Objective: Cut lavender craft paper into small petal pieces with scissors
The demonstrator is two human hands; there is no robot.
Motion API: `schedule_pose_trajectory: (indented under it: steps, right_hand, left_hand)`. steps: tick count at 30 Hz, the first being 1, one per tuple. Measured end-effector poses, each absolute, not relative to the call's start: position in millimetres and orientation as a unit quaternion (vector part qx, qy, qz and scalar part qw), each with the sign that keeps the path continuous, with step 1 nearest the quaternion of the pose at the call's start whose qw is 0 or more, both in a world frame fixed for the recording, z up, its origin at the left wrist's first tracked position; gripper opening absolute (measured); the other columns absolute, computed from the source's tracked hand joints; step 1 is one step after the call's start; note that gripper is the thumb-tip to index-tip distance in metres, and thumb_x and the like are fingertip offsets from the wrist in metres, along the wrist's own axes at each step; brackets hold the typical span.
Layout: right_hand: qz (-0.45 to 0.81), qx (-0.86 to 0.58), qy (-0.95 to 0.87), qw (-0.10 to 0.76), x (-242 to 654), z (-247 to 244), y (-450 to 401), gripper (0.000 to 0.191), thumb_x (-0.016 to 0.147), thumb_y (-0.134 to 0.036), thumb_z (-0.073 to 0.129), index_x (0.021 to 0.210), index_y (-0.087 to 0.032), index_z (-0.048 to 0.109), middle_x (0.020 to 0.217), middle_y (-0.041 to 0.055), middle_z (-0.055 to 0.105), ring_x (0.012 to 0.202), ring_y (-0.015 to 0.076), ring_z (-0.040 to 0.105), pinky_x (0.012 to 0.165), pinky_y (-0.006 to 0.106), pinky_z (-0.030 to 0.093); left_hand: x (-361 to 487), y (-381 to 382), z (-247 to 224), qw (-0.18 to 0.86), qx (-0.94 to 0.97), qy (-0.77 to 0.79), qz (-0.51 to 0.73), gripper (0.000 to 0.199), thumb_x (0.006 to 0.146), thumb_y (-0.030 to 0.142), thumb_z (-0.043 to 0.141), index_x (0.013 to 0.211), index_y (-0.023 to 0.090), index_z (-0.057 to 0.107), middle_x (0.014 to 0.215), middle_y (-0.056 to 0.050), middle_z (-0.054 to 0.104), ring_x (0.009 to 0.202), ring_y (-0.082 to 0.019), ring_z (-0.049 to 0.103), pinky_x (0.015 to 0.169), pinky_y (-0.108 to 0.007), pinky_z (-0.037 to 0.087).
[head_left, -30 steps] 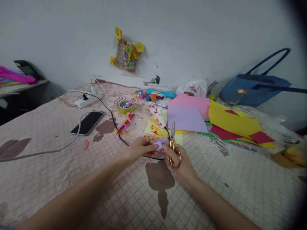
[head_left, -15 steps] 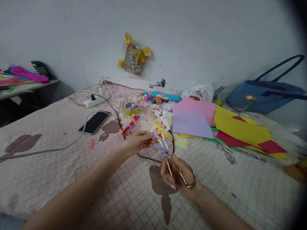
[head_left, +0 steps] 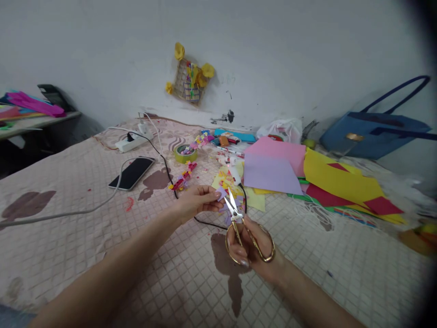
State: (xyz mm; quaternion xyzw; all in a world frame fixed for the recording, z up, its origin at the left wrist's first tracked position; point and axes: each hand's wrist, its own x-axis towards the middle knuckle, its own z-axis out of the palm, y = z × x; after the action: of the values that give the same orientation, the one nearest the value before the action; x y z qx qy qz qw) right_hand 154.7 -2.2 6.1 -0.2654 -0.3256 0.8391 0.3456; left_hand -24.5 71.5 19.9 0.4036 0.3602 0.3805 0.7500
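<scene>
My left hand point(head_left: 198, 201) pinches a small piece of purple paper point(head_left: 221, 193) between thumb and fingertips. In my right hand point(head_left: 254, 241) is a pair of scissors point(head_left: 235, 214) with gold handles, its silver blades parted and pointing up toward the purple piece. The blade tips lie just right of the paper; whether they touch it I cannot tell. Behind the blades, yellow and purple paper cuttings point(head_left: 228, 181) are heaped. A white glue gun point(head_left: 234, 173) lies beside them. Left of the heap sits a strip of red, yellow and purple paper flowers point(head_left: 183, 176).
Purple point(head_left: 269, 173), pink and yellow paper sheets point(head_left: 341, 177) spread to the right, before a blue handbag point(head_left: 372, 132). A roll of tape point(head_left: 186, 154), a phone point(head_left: 132, 173) and a power strip point(head_left: 134, 141) stand left. A black cord point(head_left: 211, 224) runs behind my hands.
The scissors' blades have drawn slightly apart from the purple paper, and their gold handles look wider spread. My left hand keeps its pinch. The whole view has shifted a little.
</scene>
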Motion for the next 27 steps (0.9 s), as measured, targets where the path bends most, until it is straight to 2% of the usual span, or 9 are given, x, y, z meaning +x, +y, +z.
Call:
schedule_pose_trajectory:
  steps: [5, 14, 27]
  right_hand:
    - [0.838, -0.265, -0.333, 0.343, 154, 5, -2, 0.053, 0.084, -0.055, 0.037, 0.065, -0.011, 0.061, 0.044, -0.0032, 0.04, 0.037, 0.0073, 0.037, 0.042, 0.022, 0.023]
    - [0.832, -0.267, -0.333, 0.355, 155, 3, -3, 0.052, 0.087, -0.053, 0.034, 0.067, -0.011, 0.06, 0.044, -0.0035, 0.039, 0.038, 0.0072, 0.035, 0.043, 0.022, 0.024]
    - [0.802, -0.294, -0.365, 0.37, 155, -5, -3, 0.048, 0.085, -0.056, 0.037, 0.064, -0.015, 0.05, 0.045, -0.0055, 0.037, 0.037, 0.0058, 0.03, 0.038, 0.019, 0.023]
  left_hand:
    - [-23, 70, 19, 0.747, 0.423, 0.373, 0.352, 0.019, 0.071, 0.025, 0.068, 0.077, 0.009, 0.059, 0.07, -0.006, 0.069, 0.058, -0.01, 0.064, 0.057, -0.018, 0.052]
    - [-22, 70, 20, 0.738, 0.449, 0.378, 0.333, 0.023, 0.067, 0.03, 0.071, 0.072, 0.009, 0.063, 0.069, -0.004, 0.068, 0.053, -0.006, 0.06, 0.053, -0.015, 0.05]
    - [-26, 71, 18, 0.722, 0.48, 0.375, 0.329, 0.026, 0.066, 0.032, 0.071, 0.073, 0.009, 0.063, 0.069, -0.005, 0.068, 0.056, -0.008, 0.061, 0.056, -0.018, 0.05]
